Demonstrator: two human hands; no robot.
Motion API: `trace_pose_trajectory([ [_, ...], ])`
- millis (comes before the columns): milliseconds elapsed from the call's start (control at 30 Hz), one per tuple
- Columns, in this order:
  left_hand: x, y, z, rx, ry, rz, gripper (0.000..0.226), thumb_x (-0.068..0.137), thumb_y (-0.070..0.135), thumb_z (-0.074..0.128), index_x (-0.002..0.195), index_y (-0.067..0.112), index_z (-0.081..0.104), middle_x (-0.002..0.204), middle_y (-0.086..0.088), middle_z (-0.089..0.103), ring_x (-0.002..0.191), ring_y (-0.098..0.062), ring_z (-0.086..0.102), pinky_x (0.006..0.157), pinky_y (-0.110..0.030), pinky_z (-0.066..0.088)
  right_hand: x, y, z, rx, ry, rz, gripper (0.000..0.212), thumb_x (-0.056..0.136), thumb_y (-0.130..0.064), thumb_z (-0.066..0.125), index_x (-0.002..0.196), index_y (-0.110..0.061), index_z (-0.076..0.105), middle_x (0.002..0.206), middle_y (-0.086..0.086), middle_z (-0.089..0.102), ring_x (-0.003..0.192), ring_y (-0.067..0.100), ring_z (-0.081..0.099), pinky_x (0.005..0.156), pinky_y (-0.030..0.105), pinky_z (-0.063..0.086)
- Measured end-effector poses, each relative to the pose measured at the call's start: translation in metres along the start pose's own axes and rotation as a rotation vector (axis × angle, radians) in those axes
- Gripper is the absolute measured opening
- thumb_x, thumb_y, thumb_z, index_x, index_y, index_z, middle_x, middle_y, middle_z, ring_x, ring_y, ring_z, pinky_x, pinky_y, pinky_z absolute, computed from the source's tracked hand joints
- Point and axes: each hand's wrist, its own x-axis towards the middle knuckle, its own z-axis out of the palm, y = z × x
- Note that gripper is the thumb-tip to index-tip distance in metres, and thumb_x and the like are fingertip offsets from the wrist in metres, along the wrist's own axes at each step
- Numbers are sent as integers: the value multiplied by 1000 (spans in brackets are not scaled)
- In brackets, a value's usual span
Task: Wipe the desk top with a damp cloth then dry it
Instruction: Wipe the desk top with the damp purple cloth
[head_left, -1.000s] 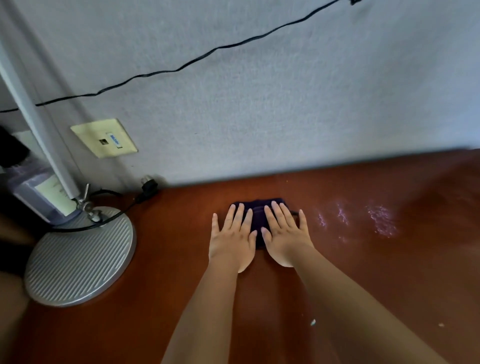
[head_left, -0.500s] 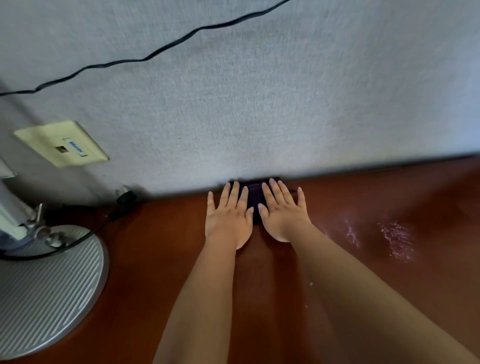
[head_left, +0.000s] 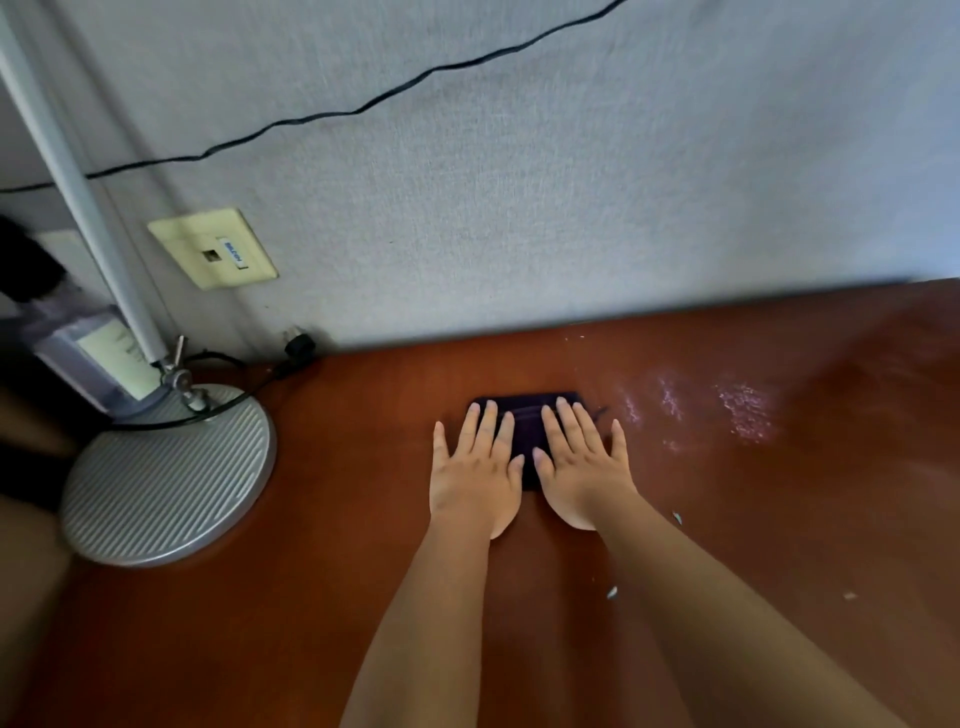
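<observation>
A folded dark purple cloth (head_left: 525, 415) lies flat on the reddish-brown desk top (head_left: 753, 519), a short way from the wall. My left hand (head_left: 475, 475) and my right hand (head_left: 579, 467) lie side by side on it, palms down, fingers straight and spread, pressing it onto the wood. Most of the cloth is hidden under the hands; its far edge and a strip between the hands show. Wet, shiny streaks (head_left: 743, 413) mark the desk to the right of the cloth.
A lamp's round ribbed grey base (head_left: 166, 478) stands at the left, its pole (head_left: 78, 171) leaning up. A black cable and plug (head_left: 298, 347) lie by the wall. A cream wall socket (head_left: 213, 248) sits above. Small crumbs (head_left: 613, 592) dot the desk.
Both hands pushed the cloth away to the wall half a second ago and have now drawn it back toward me, leaving a gap to the wall.
</observation>
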Motion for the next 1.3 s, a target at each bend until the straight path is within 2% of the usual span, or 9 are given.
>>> trace_pose_trajectory([
  [267, -1, 1, 0, 11, 11, 19, 56, 104, 41, 9, 154, 23, -7, 161, 1, -15, 147, -16, -18, 119, -51, -6, -2, 3, -1, -24, 7, -22, 58, 102, -43, 6, 150, -22, -17, 158, -4, -24, 144, 11, -23, 116, 48, -16],
  [867, 131, 8, -35, -5, 10, -13, 56, 104, 40, 8, 154, 22, -9, 161, 0, -16, 147, -16, -20, 118, -51, -8, 124, 40, -52, -40, 51, -13, 58, 102, -44, 9, 152, -23, -12, 159, -5, -20, 145, 10, -20, 115, 48, -16],
  [1067, 115, 16, -30, 0, 2, -22, 56, 104, 40, 7, 154, 21, -9, 161, 0, -16, 147, -16, -19, 118, -53, -7, 107, 41, -47, -24, 33, 11, 58, 102, -43, 8, 152, -22, -13, 158, -4, -22, 144, 10, -22, 115, 47, -16],
  [1300, 44, 35, -13, 7, -20, 7, 56, 104, 41, 7, 153, 22, -10, 161, 1, -17, 147, -16, -20, 118, -52, -9, 33, 42, -20, -6, 10, 32, 58, 102, -43, 7, 151, -23, -15, 158, -3, -24, 144, 11, -23, 114, 47, -16],
])
